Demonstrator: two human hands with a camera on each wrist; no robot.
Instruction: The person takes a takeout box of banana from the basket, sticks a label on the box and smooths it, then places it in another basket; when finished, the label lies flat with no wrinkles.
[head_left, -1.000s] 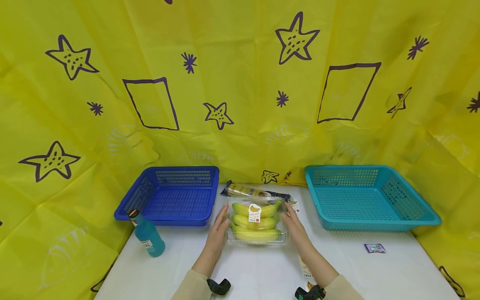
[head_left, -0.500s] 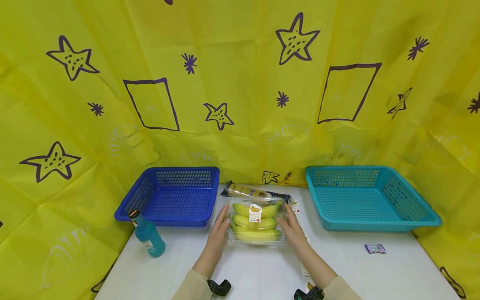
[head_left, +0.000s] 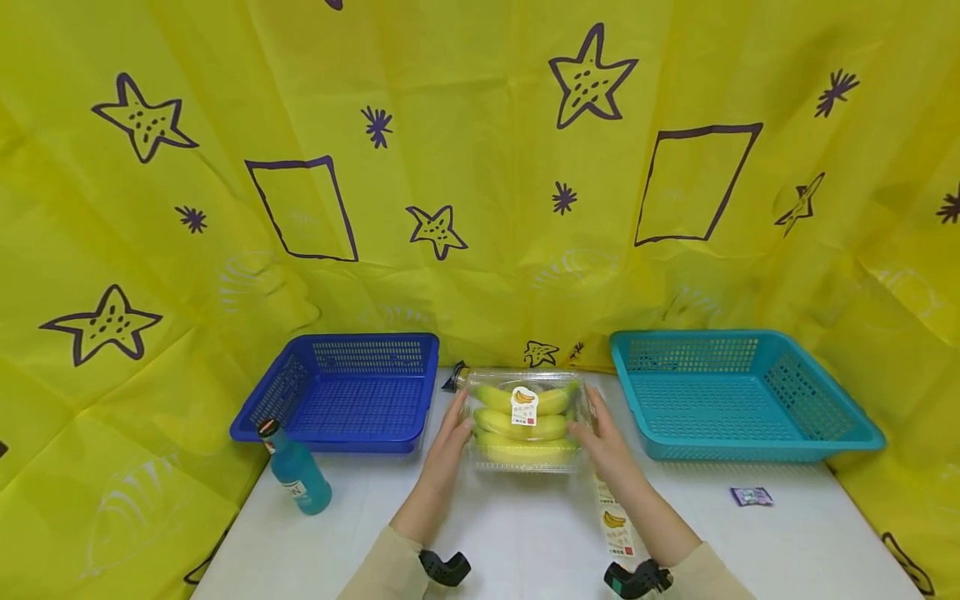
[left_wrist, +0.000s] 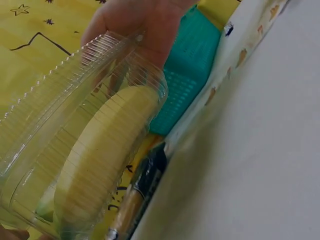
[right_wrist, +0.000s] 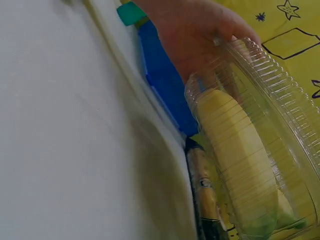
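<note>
A clear plastic clamshell box of bananas is held between my two hands, raised a little off the table with a shadow below it. Several yellow-green bananas lie inside, and a white banana-print sticker is on the lid. My left hand grips the box's left end; my right hand grips the right end, its thumb at the front. In the left wrist view the right hand shows at the far end. The right wrist view has the left hand opposite.
A blue basket stands back left, a teal basket back right. A teal bottle is at left, a small purple packet at right. A long snack package lies behind the box. Banana-print stickers lie beside my right forearm.
Both hands have lifted the banana box and moved it slightly right and away from me. It now covers most of the long package behind it; more of the sticker strip shows.
</note>
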